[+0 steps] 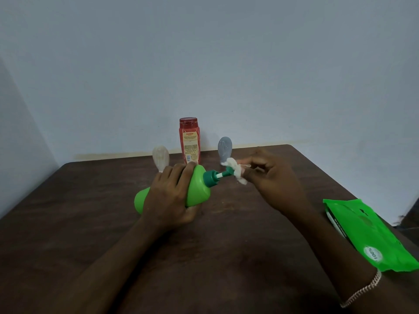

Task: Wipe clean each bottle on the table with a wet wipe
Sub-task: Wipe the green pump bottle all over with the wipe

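Gripping the bright green, smooth plastic pump bottle around its mid-body, the left hand curls its fingers over the top and holds the bottle on its side near the middle of the dark brown, wood-grain tabletop. The rounded base points toward the left edge and the dark green pump head points toward the right edge. Whether the bottle touches the tabletop cannot be told.

The right hand pinches a crumpled white wet wipe between thumb and fingertips. The wipe is bunched against the spout end of the pump head, beyond the white pump stem. The two hands are apart, one at each end of the bottle.

Three further bottles stand near the far edge:
- a red, flat-sided plastic bottle with a printed label, upright, in the centre;
- a cream, bulb-shaped soft tube, wide end up, just behind the left hand;
- a grey, translucent, bulb-shaped tube, wide end up, just behind the wipe.

A glossy green, flat film pack of wipes lies at the right edge, partly overhanging it. A pale chain bracelet circles the right wrist.
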Demonstrator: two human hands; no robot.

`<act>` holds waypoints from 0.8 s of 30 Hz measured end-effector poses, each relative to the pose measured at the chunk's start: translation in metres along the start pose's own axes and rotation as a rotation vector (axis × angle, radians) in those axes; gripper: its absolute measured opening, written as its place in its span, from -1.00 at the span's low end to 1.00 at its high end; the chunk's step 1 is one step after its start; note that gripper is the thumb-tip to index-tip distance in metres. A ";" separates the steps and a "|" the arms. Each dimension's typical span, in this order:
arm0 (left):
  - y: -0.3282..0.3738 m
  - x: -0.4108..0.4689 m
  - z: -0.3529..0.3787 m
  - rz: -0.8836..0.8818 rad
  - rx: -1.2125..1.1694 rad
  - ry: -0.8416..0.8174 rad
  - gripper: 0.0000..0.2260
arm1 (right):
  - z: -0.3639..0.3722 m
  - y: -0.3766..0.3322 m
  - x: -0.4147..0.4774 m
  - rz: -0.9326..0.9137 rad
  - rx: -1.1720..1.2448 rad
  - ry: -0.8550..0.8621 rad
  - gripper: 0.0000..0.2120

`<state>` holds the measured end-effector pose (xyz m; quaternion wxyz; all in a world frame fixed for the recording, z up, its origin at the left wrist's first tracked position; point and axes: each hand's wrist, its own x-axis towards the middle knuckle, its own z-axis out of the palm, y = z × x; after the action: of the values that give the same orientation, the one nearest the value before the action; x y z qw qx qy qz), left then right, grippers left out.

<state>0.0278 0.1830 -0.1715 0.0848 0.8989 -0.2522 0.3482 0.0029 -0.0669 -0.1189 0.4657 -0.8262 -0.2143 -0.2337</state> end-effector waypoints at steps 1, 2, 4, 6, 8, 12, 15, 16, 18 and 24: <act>0.000 0.000 0.000 -0.004 -0.008 0.004 -0.27 | -0.003 0.005 0.002 0.047 -0.009 0.014 -0.87; 0.001 0.001 -0.001 -0.004 -0.011 0.002 -0.27 | -0.005 0.009 0.003 0.081 0.039 0.028 -0.87; 0.002 0.001 0.000 0.006 -0.003 -0.001 -0.26 | -0.009 0.011 0.005 0.061 0.217 0.050 -0.86; 0.002 0.002 0.000 0.006 -0.008 0.000 -0.26 | -0.007 0.003 0.004 -0.031 0.314 0.017 -0.84; 0.002 0.002 0.000 0.008 -0.013 0.003 -0.27 | -0.001 -0.002 0.002 -0.101 0.285 -0.051 -0.82; 0.001 0.002 -0.001 -0.005 -0.040 0.031 -0.27 | 0.002 0.009 0.002 -0.024 0.184 -0.073 -0.86; 0.002 0.002 -0.001 -0.020 -0.066 0.055 -0.28 | -0.004 0.020 0.003 0.073 0.185 -0.086 -0.86; 0.002 0.002 0.000 -0.017 -0.061 0.056 -0.28 | -0.006 0.020 0.004 0.096 0.248 -0.055 -0.86; 0.002 0.002 0.000 -0.009 -0.059 0.061 -0.28 | -0.008 0.016 0.005 0.068 0.365 0.029 -0.83; 0.003 0.002 0.001 -0.004 -0.056 0.090 -0.29 | 0.009 -0.001 -0.004 -0.039 0.318 0.010 -0.81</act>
<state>0.0280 0.1792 -0.1706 0.1216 0.8801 -0.2559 0.3810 0.0006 -0.0586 -0.1247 0.5870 -0.7367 -0.2619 -0.2100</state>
